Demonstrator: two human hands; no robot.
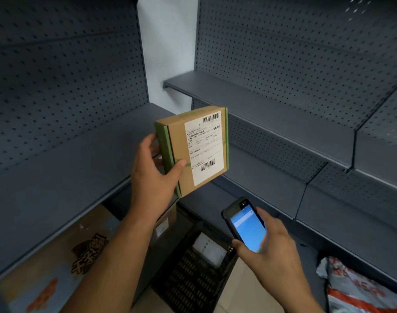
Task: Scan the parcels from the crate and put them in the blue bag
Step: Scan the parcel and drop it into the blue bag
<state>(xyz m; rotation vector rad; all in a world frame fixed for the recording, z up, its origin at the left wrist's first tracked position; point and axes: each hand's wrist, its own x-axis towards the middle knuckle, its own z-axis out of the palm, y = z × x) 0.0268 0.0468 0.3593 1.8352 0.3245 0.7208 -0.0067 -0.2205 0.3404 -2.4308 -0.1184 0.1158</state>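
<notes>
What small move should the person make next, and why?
Probably tip the scanner in the right hand up toward the lower barcode on the parcel: the left hand holds its label facing the camera, and the scanner sits below it.

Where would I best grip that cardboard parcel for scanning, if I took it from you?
Take the cardboard parcel by its green-taped left edge, from the left, as the left hand does: it is flat, and that leaves the white label with both barcodes uncovered.
</notes>
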